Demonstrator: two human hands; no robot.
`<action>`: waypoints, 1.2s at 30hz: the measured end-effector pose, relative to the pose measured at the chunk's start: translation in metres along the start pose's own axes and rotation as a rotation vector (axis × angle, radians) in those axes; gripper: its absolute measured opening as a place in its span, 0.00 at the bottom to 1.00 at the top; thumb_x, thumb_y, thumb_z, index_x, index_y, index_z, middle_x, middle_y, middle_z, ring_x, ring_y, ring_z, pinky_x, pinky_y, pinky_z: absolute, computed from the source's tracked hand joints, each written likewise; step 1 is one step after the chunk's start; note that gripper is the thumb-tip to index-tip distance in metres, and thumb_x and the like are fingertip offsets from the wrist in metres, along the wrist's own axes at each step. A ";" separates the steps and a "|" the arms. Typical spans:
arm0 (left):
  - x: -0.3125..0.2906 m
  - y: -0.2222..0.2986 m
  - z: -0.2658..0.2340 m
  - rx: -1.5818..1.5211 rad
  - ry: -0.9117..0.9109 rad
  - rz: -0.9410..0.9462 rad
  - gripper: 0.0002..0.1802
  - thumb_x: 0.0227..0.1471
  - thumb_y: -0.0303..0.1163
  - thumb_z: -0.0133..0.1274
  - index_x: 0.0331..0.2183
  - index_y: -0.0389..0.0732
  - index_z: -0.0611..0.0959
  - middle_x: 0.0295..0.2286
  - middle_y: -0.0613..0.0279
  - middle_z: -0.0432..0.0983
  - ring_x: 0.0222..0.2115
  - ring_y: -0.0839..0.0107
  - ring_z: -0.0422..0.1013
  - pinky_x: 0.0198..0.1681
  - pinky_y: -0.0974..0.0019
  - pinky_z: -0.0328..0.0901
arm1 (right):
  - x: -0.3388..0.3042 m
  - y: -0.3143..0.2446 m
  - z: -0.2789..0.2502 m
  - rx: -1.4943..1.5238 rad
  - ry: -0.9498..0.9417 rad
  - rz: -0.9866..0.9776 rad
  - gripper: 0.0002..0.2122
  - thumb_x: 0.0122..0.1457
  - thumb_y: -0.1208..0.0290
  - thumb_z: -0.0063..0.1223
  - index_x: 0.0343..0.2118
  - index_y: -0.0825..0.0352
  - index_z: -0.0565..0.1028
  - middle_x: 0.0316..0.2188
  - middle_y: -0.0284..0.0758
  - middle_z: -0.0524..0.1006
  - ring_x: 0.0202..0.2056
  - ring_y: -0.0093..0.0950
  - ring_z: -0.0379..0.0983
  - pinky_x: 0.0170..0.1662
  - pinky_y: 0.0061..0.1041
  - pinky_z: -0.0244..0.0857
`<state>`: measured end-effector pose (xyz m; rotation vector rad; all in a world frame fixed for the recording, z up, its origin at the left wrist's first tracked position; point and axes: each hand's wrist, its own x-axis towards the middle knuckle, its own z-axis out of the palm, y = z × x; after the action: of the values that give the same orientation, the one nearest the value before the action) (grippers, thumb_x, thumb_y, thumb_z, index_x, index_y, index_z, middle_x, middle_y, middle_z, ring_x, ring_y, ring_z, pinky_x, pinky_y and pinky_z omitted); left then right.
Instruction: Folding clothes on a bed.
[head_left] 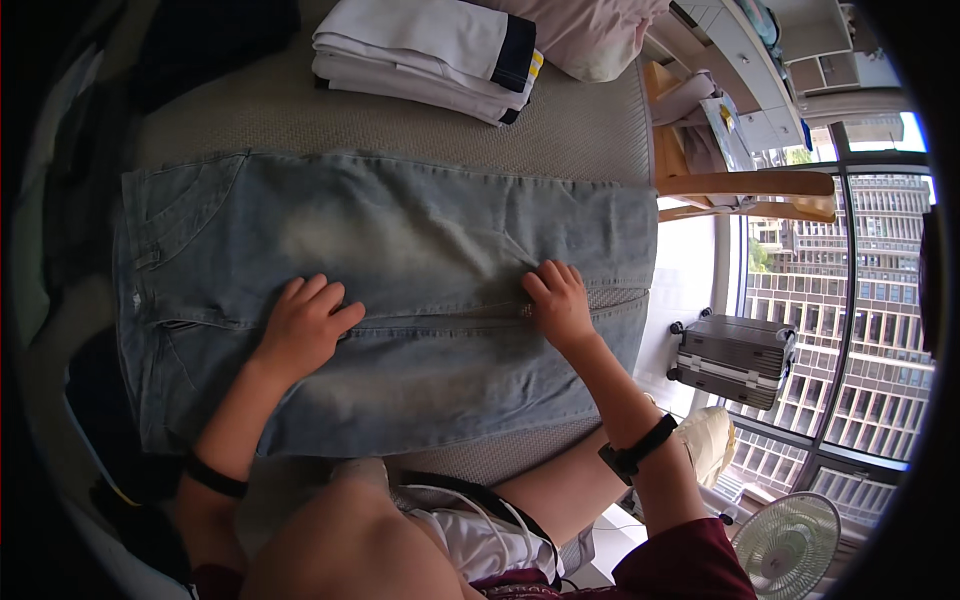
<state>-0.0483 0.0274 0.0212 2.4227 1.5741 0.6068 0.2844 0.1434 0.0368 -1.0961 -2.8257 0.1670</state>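
Some dark cloth (105, 400) lies at our far left, just beside the waist end of a pair of blue jeans (400, 245), which is spread at full length on a grey woven mat (590, 130). Next along, our left hand (308, 325) rests on the denim near the crotch, its fingers curled; we cannot tell whether its grip pinches the cloth or only presses it. Above it, beyond the upper long edge, we have a stack of white garments (420, 60) with dark trim, already folded and well apart from the jeans. Further right, our right hand (560, 305) bends its fingers at the inner seam, by the slit between the legs; their tips are hidden, so that grip is also unclear to us. We judge the laying-out largely done: both legs lie side by side, fairly flat, with shallow creases. What is left shows too: no fold crosses the jeans, and the slit gapes toward the hems. Past those, we see a wooden chair (740, 184) and a dark suitcase (732, 360).
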 end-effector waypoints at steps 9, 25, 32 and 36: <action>-0.010 -0.003 0.015 0.048 0.047 -0.040 0.06 0.39 0.24 0.50 0.24 0.47 0.76 0.20 0.67 0.58 0.24 0.69 0.60 0.26 0.66 0.55 | -0.023 0.041 -0.020 -0.140 0.243 0.029 0.11 0.37 0.79 0.51 0.27 0.59 0.74 0.23 0.30 0.63 0.27 0.29 0.63 0.34 0.29 0.54; -0.010 -0.005 0.023 0.026 0.160 -0.014 0.09 0.36 0.20 0.49 0.24 0.47 0.72 0.19 0.67 0.56 0.21 0.68 0.57 0.24 0.65 0.54 | -0.094 0.091 -0.028 0.220 0.281 0.693 0.04 0.51 0.79 0.53 0.30 0.67 0.75 0.26 0.36 0.72 0.29 0.32 0.71 0.33 0.29 0.66; -0.009 -0.003 0.021 0.029 0.176 -0.020 0.09 0.35 0.20 0.49 0.22 0.46 0.72 0.18 0.67 0.55 0.21 0.69 0.57 0.24 0.65 0.54 | -0.091 0.101 -0.027 -0.071 0.198 0.398 0.07 0.47 0.79 0.54 0.31 0.66 0.73 0.30 0.36 0.73 0.34 0.37 0.71 0.36 0.33 0.66; -0.009 -0.004 0.022 0.029 0.181 -0.018 0.10 0.35 0.19 0.49 0.23 0.46 0.72 0.18 0.67 0.55 0.21 0.69 0.57 0.24 0.65 0.54 | -0.087 0.110 -0.034 0.012 0.164 0.357 0.08 0.46 0.81 0.55 0.32 0.67 0.73 0.31 0.37 0.73 0.35 0.38 0.70 0.38 0.34 0.65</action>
<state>-0.0450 0.0221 -0.0018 2.4315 1.6805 0.8263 0.4262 0.1670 0.0500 -1.5277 -2.4631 0.1155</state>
